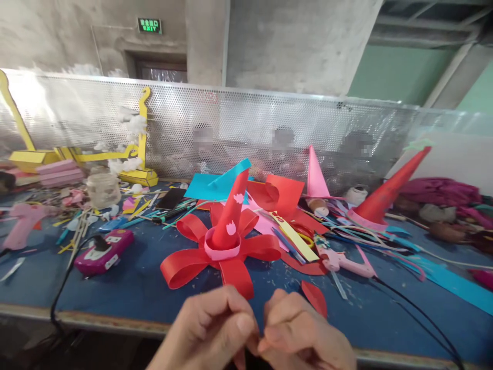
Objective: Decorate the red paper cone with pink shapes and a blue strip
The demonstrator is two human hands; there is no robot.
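Observation:
My left hand [215, 326] and my right hand [304, 331] meet in front of the table's near edge, thumbs and fingers pinched together. Whatever lies between the fingertips is hidden or too small to make out. Just beyond them stands a red paper cone [227, 226] with pink cut-out shapes, ringed at its base by a pink paper band [222, 251]. Looped red paper petals [185, 267] spread out around it on the table. A loose red petal-shaped piece [314, 297] lies beside my right hand.
A pink glue gun [342, 262] with a black cord lies to the right, another glue gun [25, 223] far left. A purple power strip [103, 252] sits left. Paper strips, scissors [304, 237], a second red cone [391, 192] and a pink cone [318, 177] stand or lie behind.

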